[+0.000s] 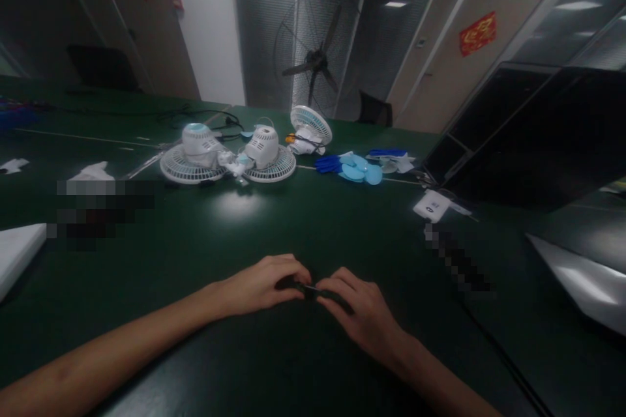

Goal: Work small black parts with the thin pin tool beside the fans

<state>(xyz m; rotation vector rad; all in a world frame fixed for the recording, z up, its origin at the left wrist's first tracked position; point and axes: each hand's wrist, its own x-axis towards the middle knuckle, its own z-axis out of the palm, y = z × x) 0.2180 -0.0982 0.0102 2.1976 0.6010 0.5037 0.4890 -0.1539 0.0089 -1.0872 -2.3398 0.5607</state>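
Observation:
My left hand (pixel 276 280) and my right hand (pixel 355 300) meet low in the middle of the view, just over the dark green table. Both are closed, thumbs and fingers pinching a slim black object (pixel 315 289) from opposite ends. A short shiny strip shows on it between my fingertips. Fingers cover much of the rest, and its kind cannot be made out. Beyond the hands, white fan heads with round grilles (pixel 193 166) lie on the table. Light blue fan blades (pixel 360 169) rest to their right, beside dark blue gloves (pixel 328 164).
A white device (pixel 432 206) sits at the right, with a black cable (pixel 503 352) running toward the front edge. A large black monitor (pixel 538 137) stands behind it. White edges of a box (pixel 19 251) show at left. A big standing fan (pixel 317 60) is behind the table.

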